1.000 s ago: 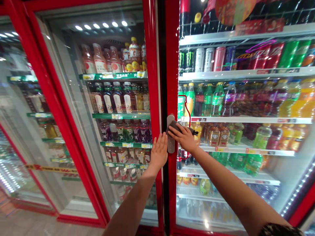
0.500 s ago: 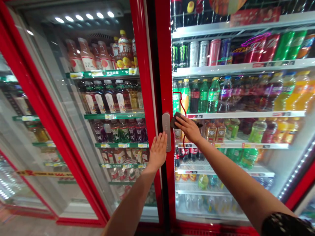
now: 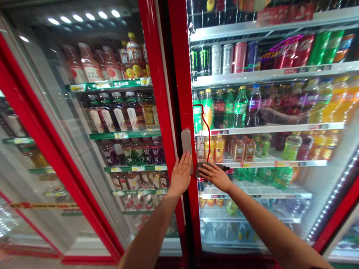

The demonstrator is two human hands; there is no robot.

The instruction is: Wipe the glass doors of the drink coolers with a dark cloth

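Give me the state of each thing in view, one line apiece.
Left hand: flat, fingers on the handle
Right hand: laid over the cloth
Cloth: against the right door, partly hidden
Handle: upright, partly covered
Left door: looks shut
Right door: looks shut
Lights: lit
Cans: upright
Bottles: upright

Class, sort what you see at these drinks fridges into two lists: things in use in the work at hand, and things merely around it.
In use:
- right hand, flat over the cloth
- dark grey cloth
- red-framed glass door
- left hand, against the handle
- grey handle

Merely around:
- black-and-green cans
- green-capped bottle
- white-labelled dark bottles
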